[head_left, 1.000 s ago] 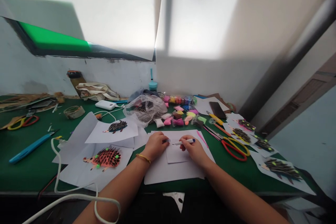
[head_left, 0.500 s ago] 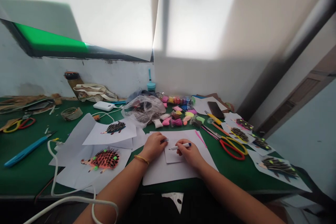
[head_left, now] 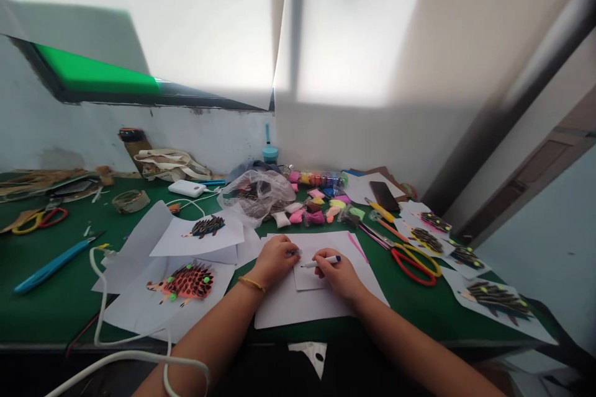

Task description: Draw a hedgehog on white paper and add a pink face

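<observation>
My right hand (head_left: 331,270) is closed around a white marker (head_left: 321,262) with a dark blue end, its tip over a small white sheet (head_left: 307,280). That sheet lies on larger white paper (head_left: 279,313). My left hand (head_left: 278,258), with a yellow band at the wrist, rests at the small sheet's left edge. Its fingers are closed on a small clear item (head_left: 295,252) that is too small to name. A thin pink strip (head_left: 357,247) lies on the larger paper to the right.
Hedgehog pictures lie left (head_left: 190,282) and right (head_left: 498,301). Red-and-yellow scissors (head_left: 416,263) are right of the paper, with a phone (head_left: 383,195) beyond. Colourful clay packets (head_left: 314,217) and a plastic bag (head_left: 256,192) sit behind. A blue cutter (head_left: 53,267) and white cable (head_left: 97,304) are left.
The whole view has shifted slightly, so things appear a little further right. Both hands keep nearly the same pose, and the marker stays in my right hand.
</observation>
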A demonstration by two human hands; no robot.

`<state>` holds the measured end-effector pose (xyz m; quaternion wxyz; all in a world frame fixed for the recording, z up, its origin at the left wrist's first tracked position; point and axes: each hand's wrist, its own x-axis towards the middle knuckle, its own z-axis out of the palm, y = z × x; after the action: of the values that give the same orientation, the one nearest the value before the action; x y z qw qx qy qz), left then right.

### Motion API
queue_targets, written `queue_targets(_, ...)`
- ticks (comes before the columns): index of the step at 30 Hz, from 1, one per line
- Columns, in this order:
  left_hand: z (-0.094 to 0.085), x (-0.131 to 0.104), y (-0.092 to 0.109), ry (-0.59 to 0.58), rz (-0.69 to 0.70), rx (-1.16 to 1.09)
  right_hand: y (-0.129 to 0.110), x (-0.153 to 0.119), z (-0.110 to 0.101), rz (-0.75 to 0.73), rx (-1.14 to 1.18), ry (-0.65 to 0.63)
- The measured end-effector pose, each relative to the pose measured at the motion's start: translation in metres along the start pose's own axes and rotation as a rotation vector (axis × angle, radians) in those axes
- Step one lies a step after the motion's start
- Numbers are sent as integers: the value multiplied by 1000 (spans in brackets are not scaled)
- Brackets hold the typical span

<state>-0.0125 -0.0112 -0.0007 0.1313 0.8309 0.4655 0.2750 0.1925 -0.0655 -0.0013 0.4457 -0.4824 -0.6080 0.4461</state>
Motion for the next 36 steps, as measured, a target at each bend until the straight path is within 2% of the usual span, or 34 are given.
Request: queue_targets(36,-1,1,1,-32,-21,20,-1,-2,1,6,5,4)
